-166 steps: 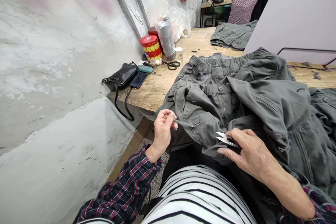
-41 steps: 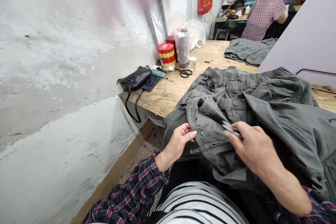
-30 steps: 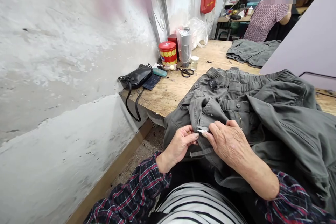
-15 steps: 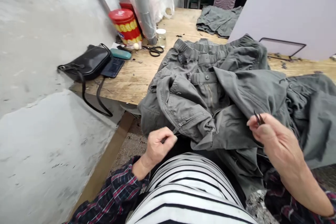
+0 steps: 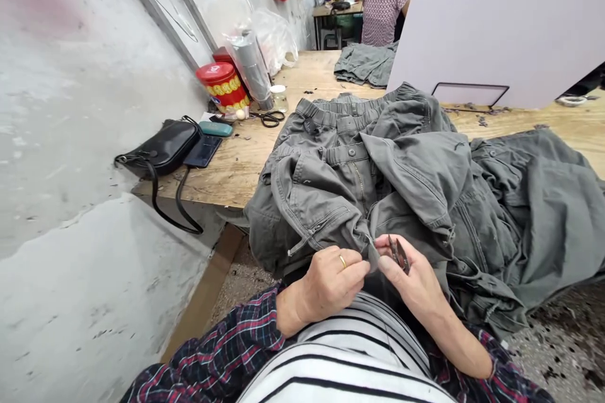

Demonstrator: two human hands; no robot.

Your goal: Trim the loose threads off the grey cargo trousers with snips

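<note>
Grey trousers with a button, a zip and an elastic waist lie crumpled over the table's near edge. At their near edge my left hand, with a ring on one finger, is closed in a pinch on a bit of the grey cloth. Just to its right, my right hand is closed around small dark thread snips, their two pointed blades apart and tilted up. Its thumb and fingertips also touch the raised bit of cloth between the hands. The handle end of the snips is hidden in my palm.
On the wooden table at left are a black bag, a phone, black scissors, a red tin and a jar. A pale board stands at right. Another person sits farther back.
My hands have come together at the trousers' near edge: the left moved right and took hold of cloth, the right moved left with the snips. The view has tilted up slightly.
</note>
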